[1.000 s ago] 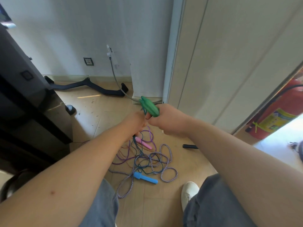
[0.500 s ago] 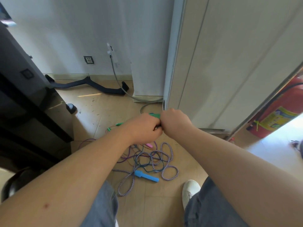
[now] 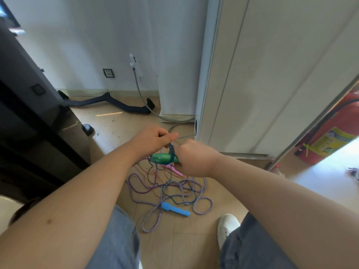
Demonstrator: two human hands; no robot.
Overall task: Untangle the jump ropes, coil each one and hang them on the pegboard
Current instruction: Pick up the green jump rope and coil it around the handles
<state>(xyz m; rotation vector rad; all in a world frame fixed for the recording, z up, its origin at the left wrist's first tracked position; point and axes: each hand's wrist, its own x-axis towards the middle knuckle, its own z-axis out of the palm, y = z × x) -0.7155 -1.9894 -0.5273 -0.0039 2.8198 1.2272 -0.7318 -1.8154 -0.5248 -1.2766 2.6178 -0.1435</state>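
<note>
View from your head, looking down. A tan floor (image 3: 108,129) filled the middle of the scene. On it, just ahead of your white shoe (image 3: 227,228), lay the tangle (image 3: 174,189) of jump ropes: a thick striped rope (image 3: 212,205), thin purple and teal cords, all crossing one another. No pegboard was in view.

Your two hands were raised above the tangle, close together. Your right hand (image 3: 194,160) was closed around one end of a green handle (image 3: 162,158), which lay level. Your left hand (image 3: 153,138), fingers curled, pinched the teal cord (image 3: 171,149) just above it. The cord seemed to loop round the handle, though blur made that hard to confirm. A pink handle (image 3: 176,170) showed just below your right hand, and a blue handle (image 3: 175,209) lay on the floor among the striped loops.

The teal cord ran down into the tangle, so the main risk was a hard upward pull: it would likely cinch the crossings tight and drag the purple cord and pink handle up with it. If your left pinch slackened, the loops on the green handle could slip off. Your shoe was near the striped rope, and a step onto it would pin the pile while you pulled.
</note>
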